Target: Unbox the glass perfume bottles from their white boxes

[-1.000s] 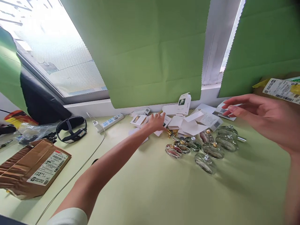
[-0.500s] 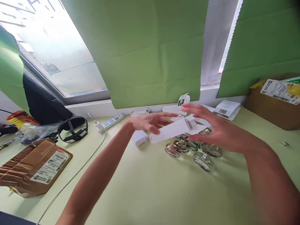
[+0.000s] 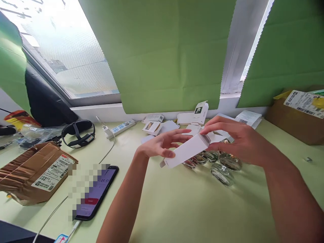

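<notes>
I hold a long white carton box [image 3: 186, 152] above the pale green table [image 3: 192, 209], between both hands. My left hand [image 3: 164, 144] supports its lower left end with thumb and fingers. At the upper right end, my right hand [image 3: 234, 138] pinches the open flap. Just behind and below the box lie several round glass perfume bottles [image 3: 222, 168] with gold and silver caps, partly hidden by my right hand.
More white cartons and paper leaflets [image 3: 194, 114] are piled by the window sill. A phone [image 3: 97, 190] on a cable lies at front left, next to a brown parcel [image 3: 32, 172]. A power strip [image 3: 120, 127], a black headband device [image 3: 78, 133] and a cardboard box [image 3: 298, 114] at far right.
My left hand picked a white carton from the pile and drew it toward me. My right hand came in from the right and took its other end. The view dropped, revealing the phone.
</notes>
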The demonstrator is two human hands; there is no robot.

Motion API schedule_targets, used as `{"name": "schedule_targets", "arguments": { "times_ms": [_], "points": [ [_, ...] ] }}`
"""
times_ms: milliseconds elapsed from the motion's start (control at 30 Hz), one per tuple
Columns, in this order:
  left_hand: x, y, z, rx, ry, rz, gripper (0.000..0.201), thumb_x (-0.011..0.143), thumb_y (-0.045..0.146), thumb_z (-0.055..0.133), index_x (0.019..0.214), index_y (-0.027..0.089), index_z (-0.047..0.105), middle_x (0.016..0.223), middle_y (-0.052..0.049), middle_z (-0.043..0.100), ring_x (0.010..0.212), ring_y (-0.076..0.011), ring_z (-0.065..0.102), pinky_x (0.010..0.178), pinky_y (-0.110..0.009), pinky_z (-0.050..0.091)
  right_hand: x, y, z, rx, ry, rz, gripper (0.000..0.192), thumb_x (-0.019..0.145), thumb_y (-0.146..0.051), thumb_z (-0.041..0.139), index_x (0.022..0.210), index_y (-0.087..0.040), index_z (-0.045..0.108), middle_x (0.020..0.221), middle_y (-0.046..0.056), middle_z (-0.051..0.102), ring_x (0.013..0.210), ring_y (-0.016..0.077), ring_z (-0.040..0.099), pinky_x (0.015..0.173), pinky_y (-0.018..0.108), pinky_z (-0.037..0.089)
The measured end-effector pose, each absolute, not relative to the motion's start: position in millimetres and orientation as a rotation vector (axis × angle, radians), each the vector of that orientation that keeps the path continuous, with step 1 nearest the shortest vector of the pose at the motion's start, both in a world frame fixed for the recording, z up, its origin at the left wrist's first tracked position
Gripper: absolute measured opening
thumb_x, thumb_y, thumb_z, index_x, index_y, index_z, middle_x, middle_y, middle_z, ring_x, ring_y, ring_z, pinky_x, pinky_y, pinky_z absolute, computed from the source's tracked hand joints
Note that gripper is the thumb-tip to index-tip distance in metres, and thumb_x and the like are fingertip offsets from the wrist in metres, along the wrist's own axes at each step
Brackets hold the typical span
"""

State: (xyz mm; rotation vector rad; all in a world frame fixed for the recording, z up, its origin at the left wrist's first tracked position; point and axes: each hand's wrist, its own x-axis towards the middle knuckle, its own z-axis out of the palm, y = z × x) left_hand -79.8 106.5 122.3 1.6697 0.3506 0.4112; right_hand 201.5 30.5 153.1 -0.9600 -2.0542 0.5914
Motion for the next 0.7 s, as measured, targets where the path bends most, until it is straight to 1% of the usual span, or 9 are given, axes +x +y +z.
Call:
{"name": "schedule_targets", "arguments": {
  "times_ms": [133, 233, 400, 533, 633, 700],
  "points": [
    [-85, 112, 118, 1.66, 0.322, 0.349, 0.089, 0.069, 0.035, 0.077, 0.15, 0.028, 0.043, 0.15, -0.015, 0.052, 0.13, -0.0367, 0.057, 0.105, -0.052, 0.047, 195, 31, 153, -0.984, -2.112, 0.655, 0.027, 0.083, -0.045, 0.075, 0.106, -0.032, 0.07, 0.113, 0.002, 0.07, 0.107, 0.026, 0.063, 0.091, 0.038, 0.049],
    [-89, 116, 116, 1.658, 0.297, 0.316, 0.087, 0.07, 0.035, 0.077, 0.15, 0.028, 0.043, 0.15, -0.014, 0.053, 0.129, -0.0367, 0.058, 0.104, -0.051, 0.047, 192, 32, 151, -0.978, -2.107, 0.691, 0.026, 0.083, -0.043, 0.076, 0.106, -0.031, 0.069, 0.112, 0.002, 0.07, 0.105, 0.0254, 0.063, 0.092, 0.039, 0.049],
    [-91, 116, 119, 1.677, 0.299, 0.337, 0.086, 0.072, 0.034, 0.077, 0.151, 0.027, 0.042, 0.152, -0.015, 0.051, 0.131, -0.0364, 0.056, 0.104, -0.049, 0.047, 190, 34, 147, -0.953, -2.056, 0.719, 0.027, 0.083, -0.043, 0.076, 0.106, -0.032, 0.068, 0.116, 0.003, 0.067, 0.105, 0.0253, 0.062, 0.093, 0.04, 0.05],
    [-91, 113, 124, 1.697, 0.29, 0.336, 0.085, 0.074, 0.034, 0.076, 0.151, 0.027, 0.042, 0.149, -0.015, 0.053, 0.129, -0.0352, 0.058, 0.104, -0.049, 0.047, 188, 32, 149, -0.961, -2.057, 0.682, 0.03, 0.083, -0.045, 0.076, 0.11, -0.034, 0.069, 0.119, 0.004, 0.066, 0.105, 0.0263, 0.062, 0.094, 0.043, 0.051],
    [-92, 111, 127, 1.733, 0.266, 0.341, 0.085, 0.074, 0.033, 0.076, 0.151, 0.027, 0.042, 0.145, -0.014, 0.057, 0.132, -0.0347, 0.055, 0.106, -0.048, 0.046, 187, 29, 151, -0.935, -2.082, 0.633, 0.029, 0.085, -0.045, 0.074, 0.111, -0.035, 0.07, 0.118, 0.003, 0.066, 0.103, 0.0256, 0.062, 0.092, 0.041, 0.052],
    [-92, 110, 129, 1.754, 0.277, 0.349, 0.085, 0.074, 0.034, 0.076, 0.151, 0.026, 0.042, 0.146, -0.014, 0.056, 0.134, -0.0353, 0.053, 0.107, -0.049, 0.045, 187, 28, 152, -0.922, -2.098, 0.61, 0.03, 0.086, -0.044, 0.073, 0.114, -0.036, 0.07, 0.119, 0.003, 0.065, 0.106, 0.0253, 0.062, 0.09, 0.038, 0.052]
  ]
}}
